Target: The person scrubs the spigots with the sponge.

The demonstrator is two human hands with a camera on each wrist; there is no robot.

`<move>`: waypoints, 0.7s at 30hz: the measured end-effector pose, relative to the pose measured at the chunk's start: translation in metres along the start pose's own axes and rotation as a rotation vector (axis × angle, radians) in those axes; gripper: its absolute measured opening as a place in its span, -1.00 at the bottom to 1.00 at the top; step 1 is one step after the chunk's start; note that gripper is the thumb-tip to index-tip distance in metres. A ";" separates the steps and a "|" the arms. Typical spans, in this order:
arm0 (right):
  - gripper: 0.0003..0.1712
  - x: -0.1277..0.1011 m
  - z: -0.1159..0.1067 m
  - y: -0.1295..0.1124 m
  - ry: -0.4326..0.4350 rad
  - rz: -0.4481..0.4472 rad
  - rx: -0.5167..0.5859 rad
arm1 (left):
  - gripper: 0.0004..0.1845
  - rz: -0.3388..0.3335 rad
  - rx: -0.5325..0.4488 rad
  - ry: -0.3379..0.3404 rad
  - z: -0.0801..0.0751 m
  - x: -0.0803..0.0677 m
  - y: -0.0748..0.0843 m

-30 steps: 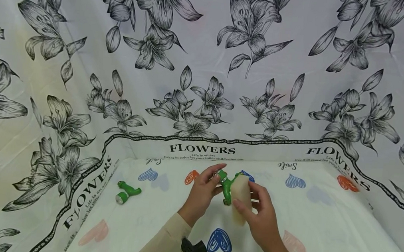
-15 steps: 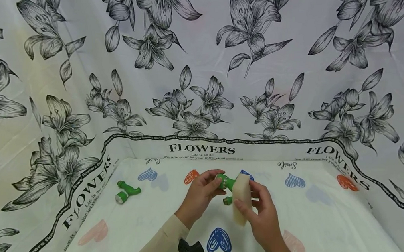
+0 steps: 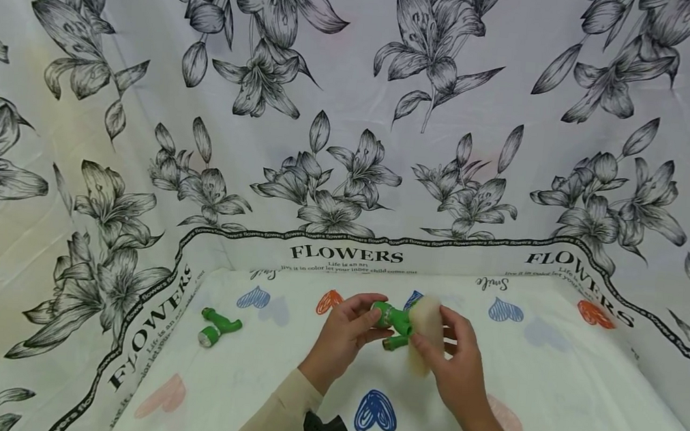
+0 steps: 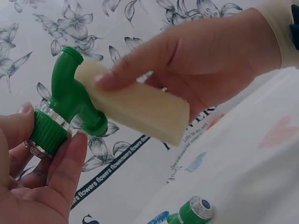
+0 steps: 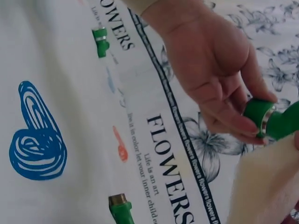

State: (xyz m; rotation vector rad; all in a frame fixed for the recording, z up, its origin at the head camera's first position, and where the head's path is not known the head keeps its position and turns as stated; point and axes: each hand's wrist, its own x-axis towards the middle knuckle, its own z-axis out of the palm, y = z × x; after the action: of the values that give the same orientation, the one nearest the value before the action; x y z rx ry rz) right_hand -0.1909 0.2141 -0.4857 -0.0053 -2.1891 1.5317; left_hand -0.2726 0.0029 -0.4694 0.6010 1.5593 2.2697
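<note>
while left hand (image 3: 344,332) holds faucet (image 3: 391,317), sponge (image 3: 424,332) touches.

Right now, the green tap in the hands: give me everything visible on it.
The green tap looks like glossy plastic: a T-shaped body with a threaded end pointing up, a short spout, and a ribbed green knob behind a silvery ring. It is held up off the cloth. The left hand pinches the knob end between thumb and fingers; the right hand presses a cream sponge against the body. A second green tap lies apart on the cloth, untouched.
</note>
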 end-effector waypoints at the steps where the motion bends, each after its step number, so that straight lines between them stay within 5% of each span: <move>1: -0.16 0.001 -0.001 0.002 0.011 0.018 -0.010 | -0.62 0.001 0.005 -0.003 0.000 0.000 0.001; 6: -0.15 0.005 -0.003 0.006 0.024 0.077 -0.019 | -0.62 -0.003 0.006 -0.015 -0.001 0.000 0.002; 21: -0.26 -0.003 0.001 -0.003 -0.074 -0.020 0.126 | -0.63 -0.015 0.037 0.023 -0.006 0.003 -0.003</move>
State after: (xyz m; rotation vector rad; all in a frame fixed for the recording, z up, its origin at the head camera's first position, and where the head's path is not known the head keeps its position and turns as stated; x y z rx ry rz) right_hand -0.1881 0.2110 -0.4843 0.1154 -2.1383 1.6805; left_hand -0.2777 0.0006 -0.4734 0.5725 1.6142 2.2488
